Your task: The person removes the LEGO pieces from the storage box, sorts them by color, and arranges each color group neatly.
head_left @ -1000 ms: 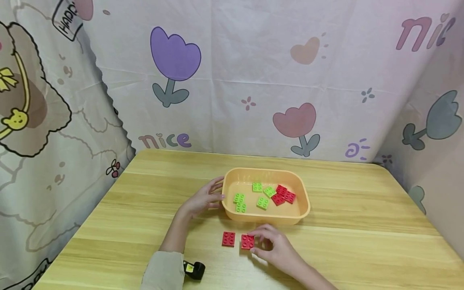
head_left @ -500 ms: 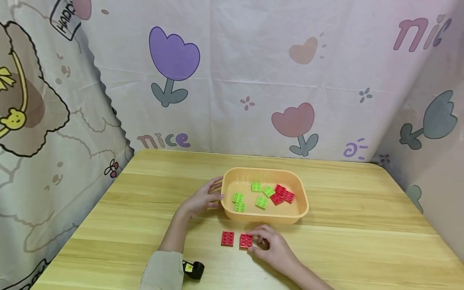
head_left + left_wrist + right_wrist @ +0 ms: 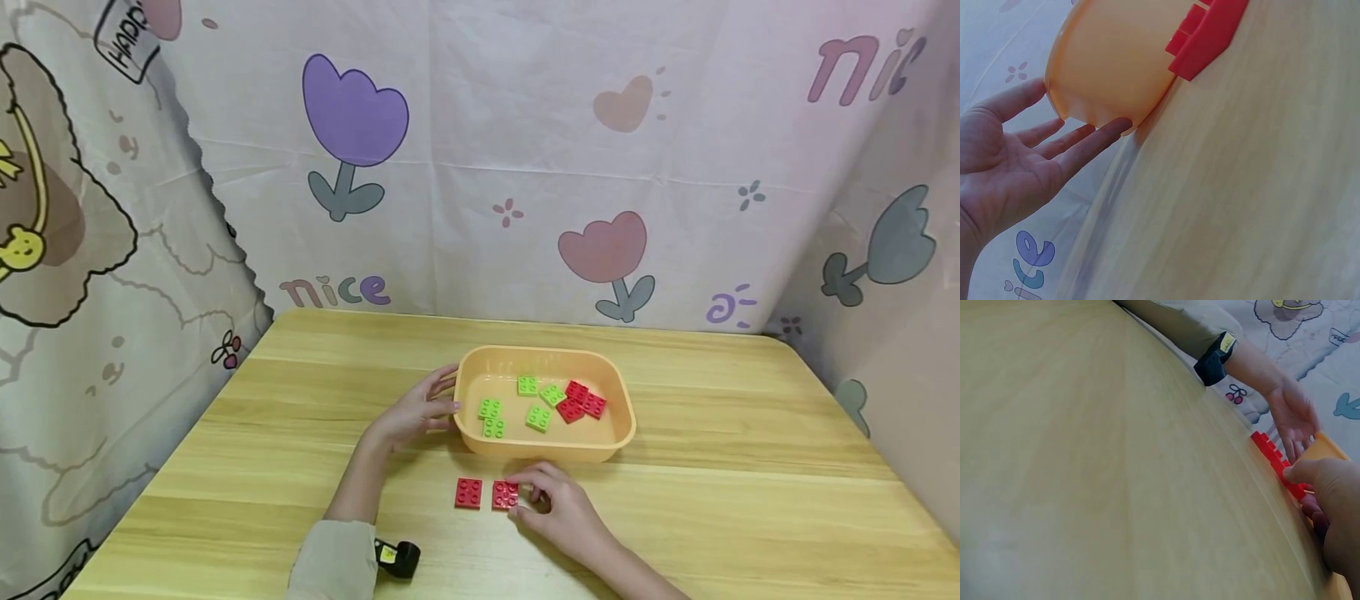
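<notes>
My right hand [image 3: 564, 510] pinches a red building brick [image 3: 504, 496] by its right side, between thumb and fingers, on the table in front of the orange basin. A second red brick [image 3: 468, 493] lies a small gap to its left, studs up. My left hand [image 3: 415, 412] touches the left end of the basin [image 3: 543, 452]; the left wrist view shows its fingers [image 3: 1094, 147] spread and fairly straight against the basin's wall. Inside the basin are several green bricks [image 3: 537, 418] and three red bricks [image 3: 570, 409], the red ones close together on the right.
The wooden table [image 3: 720, 500] reaches back to a printed cloth [image 3: 480, 208], with another cloth at the left side. A black wrist device [image 3: 399, 559] is worn at the left sleeve [image 3: 333, 558].
The red brick in my right hand has shifted slightly left and settled flatter beside the other red brick. My left hand keeps its place at the basin; the head view has shifted a little.
</notes>
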Available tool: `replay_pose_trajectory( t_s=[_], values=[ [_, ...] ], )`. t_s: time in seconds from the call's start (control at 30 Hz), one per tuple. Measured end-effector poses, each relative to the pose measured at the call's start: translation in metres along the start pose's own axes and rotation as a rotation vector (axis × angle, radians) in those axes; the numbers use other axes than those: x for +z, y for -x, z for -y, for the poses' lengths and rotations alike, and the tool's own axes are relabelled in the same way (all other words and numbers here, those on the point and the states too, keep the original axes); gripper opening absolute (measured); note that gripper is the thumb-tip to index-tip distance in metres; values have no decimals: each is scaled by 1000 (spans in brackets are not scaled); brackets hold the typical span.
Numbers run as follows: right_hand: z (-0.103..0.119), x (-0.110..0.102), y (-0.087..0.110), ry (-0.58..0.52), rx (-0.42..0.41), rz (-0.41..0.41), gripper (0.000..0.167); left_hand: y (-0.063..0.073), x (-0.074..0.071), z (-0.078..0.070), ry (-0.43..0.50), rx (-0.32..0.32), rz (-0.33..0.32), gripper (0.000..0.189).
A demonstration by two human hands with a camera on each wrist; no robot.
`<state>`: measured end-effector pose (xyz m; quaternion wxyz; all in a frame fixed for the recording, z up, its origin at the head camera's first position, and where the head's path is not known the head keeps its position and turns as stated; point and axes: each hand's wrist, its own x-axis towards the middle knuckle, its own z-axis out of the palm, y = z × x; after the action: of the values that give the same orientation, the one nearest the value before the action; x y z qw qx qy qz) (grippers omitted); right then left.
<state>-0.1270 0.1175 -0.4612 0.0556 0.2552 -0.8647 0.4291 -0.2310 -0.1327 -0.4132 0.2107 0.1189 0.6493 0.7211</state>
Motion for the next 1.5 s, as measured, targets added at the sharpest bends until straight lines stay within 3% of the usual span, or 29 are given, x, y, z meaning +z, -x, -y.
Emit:
replay_pose_trajectory(
  t_s=[0.7,1.2,1.3,1.5],
  values=[
    [1,1,-2,39,-18,0,38,2,-1,-2,-11,-4,-6,67],
    [2,-2,-1,-40,-47,-18,36,2,-1,-1,-4,-2,-4,68],
    [2,-3,0,-54,-77,-29,33,2,0,-1,-6,-5,-8,67],
    [9,-7,2,-85,-227,-93,28,1,1,-2,-4,-9,-6,68]
  ],
)
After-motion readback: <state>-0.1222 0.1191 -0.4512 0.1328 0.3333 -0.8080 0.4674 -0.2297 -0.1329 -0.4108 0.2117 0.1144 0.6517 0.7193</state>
